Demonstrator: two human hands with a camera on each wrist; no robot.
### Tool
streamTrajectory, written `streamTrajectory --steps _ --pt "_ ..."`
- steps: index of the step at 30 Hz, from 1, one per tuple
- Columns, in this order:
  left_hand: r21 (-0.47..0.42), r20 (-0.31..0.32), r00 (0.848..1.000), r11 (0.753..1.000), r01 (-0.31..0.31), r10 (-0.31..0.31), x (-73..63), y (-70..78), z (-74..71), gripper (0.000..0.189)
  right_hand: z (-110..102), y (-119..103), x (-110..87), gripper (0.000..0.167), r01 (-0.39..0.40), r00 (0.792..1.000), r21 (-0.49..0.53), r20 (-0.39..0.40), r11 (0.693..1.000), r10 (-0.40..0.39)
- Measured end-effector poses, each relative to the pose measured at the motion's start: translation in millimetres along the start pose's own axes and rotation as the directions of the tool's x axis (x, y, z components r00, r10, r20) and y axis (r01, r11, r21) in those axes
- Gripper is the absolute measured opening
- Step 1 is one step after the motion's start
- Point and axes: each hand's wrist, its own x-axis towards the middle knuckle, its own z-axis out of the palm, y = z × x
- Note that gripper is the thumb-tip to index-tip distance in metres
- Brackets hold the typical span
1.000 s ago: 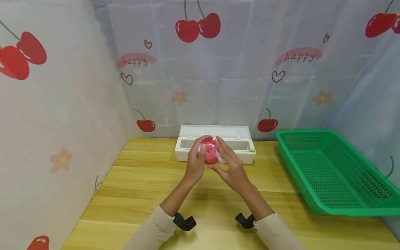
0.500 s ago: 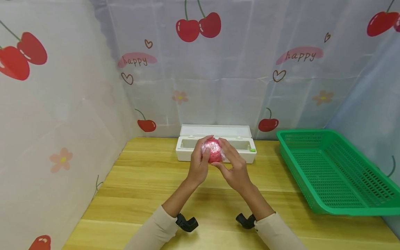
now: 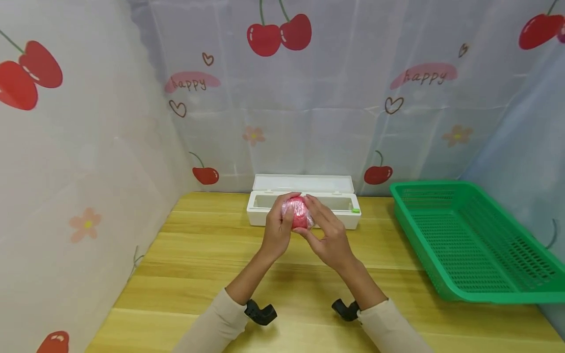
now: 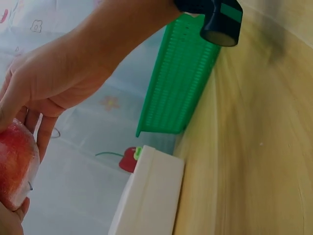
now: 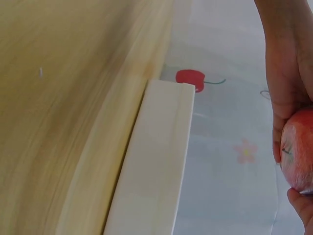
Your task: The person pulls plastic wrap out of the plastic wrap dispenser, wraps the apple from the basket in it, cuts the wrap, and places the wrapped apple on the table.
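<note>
A red apple (image 3: 300, 214) in clear plastic wrap is held between both hands above the table, in front of a white cling film dispenser (image 3: 304, 221). My left hand (image 3: 276, 232) grips its left side, thumb across the near face. On the opposite side my right hand (image 3: 330, 239) holds it between thumb and fingers. Shiny creases of film cover the apple (image 4: 15, 164) in the left wrist view, and a short stem shows. The right wrist view also has the wrapped apple (image 5: 299, 149), cut off by the frame edge.
The dispenser's lid (image 3: 303, 183) stands raised against the patterned curtain (image 3: 309, 122). A green plastic basket (image 3: 434, 257) is at the right of the wooden table (image 3: 194, 260). Black wrist cameras sit under both forearms.
The apple turns slightly between my fingers, so its shiny wrapped face shows differently. Both hands stay nearly in place, shifting slightly right and then back left.
</note>
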Motion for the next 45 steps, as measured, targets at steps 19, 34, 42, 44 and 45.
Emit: streamTrajectory --steps 19,34,42,44,45 --pt "-0.129 0.106 0.993 0.991 -0.031 0.044 -0.4 -16.9 -5.0 0.054 -3 1 3.2 0.076 0.077 0.986 0.019 -0.15 0.997 -0.073" --pt "0.009 0.113 0.993 1.0 -0.023 0.022 -3.6 -29.4 -2.4 0.044 -6 2 3.1 0.066 0.111 0.99 -0.018 -0.081 0.994 -0.112" --pt "-0.062 0.075 0.996 0.996 0.059 -0.054 2.5 8.8 -5.9 0.038 -8 2 4.1 0.081 0.094 0.995 0.013 -0.023 0.995 -0.094" --pt "-0.09 0.074 0.994 0.992 0.087 -0.08 3.1 12.2 -6.4 0.038 -9 1 4.0 0.083 0.094 0.995 0.019 -0.016 0.995 -0.094" --pt "-0.096 0.079 0.993 0.991 0.097 -0.09 3.3 13.2 -6.8 0.038 -9 1 3.8 0.083 0.097 0.995 0.017 -0.02 0.995 -0.096"
